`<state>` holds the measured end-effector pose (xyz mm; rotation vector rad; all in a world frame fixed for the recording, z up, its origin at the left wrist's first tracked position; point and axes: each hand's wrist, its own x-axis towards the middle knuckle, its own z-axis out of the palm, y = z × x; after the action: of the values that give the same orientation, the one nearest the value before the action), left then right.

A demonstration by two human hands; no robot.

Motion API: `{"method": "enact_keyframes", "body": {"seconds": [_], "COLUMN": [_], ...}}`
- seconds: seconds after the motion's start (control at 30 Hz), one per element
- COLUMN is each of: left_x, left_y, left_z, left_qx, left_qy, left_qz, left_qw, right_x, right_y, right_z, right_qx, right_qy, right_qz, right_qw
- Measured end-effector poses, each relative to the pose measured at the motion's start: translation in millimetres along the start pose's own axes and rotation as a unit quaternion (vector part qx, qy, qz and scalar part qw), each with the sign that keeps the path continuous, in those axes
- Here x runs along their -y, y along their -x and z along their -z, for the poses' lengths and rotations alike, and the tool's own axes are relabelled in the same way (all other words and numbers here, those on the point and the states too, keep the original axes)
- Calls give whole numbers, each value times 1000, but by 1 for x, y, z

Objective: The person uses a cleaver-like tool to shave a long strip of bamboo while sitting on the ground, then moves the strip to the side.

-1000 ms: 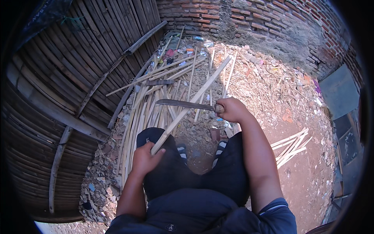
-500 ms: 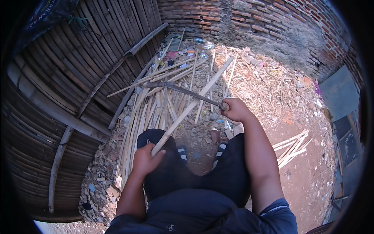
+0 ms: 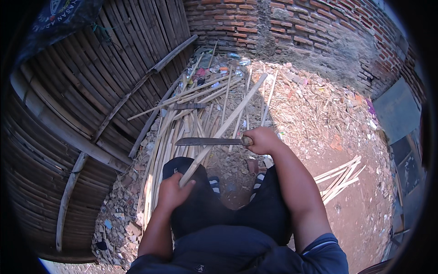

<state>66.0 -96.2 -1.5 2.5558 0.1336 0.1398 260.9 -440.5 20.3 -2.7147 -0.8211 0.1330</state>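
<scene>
**Two hands engaged: blade laid across bamboo strip**

Left hand (image 3: 173, 194) closed round near end of long bamboo strip (image 3: 223, 128), resting at the person's left knee. Strip runs up and away to the right, far end over the rubble. Right hand (image 3: 261, 140) closed on handle of a long knife (image 3: 210, 141); blade approx. horizontal, pointing left, crossing the strip about mid-length. Cannot tell if the edge bites or only touches.

Surroundings: pile of split bamboo strips (image 3: 182, 132) on ground just beyond the knees, w/ litter mixed in. Woven bamboo fence (image 3: 82, 100) at left. Brick wall (image 3: 296, 23) at rear. Smaller bundle of strips (image 3: 340, 178) lies on bare earth at right, well apart from the hands.
</scene>
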Motion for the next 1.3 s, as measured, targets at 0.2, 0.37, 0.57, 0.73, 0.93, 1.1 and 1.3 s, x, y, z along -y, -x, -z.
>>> {"method": "enact_keyframes", "body": {"seconds": [0.2,0.37,0.57,0.73,0.93,1.1,1.3], "left_x": [-5,-7,8,7,7,0,1], "left_y": [2,5,1,2,-1,-2,2], "left_z": [-3,3,-3,-4,-5,-4,-3], "left_qx": [9,-8,-3,-8,-26,-6,-10], "left_qy": [-4,10,79,68,51,37,27], "left_qz": [-4,1,19,22,-1,3,4], "left_qw": [1000,1000,997,997,998,999,1000], "right_x": [-46,-52,17,-20,-38,12,-31], "right_y": [3,3,11,2,3,7,-3], "right_z": [-3,16,20,9,12,12,8], "right_qx": [-55,-132,8,-84,-123,1,-79], "right_qy": [-102,-151,17,-67,-76,37,-68], "right_qz": [-69,-207,18,-76,-140,42,-118], "right_qw": [991,958,1000,991,979,998,988]}}
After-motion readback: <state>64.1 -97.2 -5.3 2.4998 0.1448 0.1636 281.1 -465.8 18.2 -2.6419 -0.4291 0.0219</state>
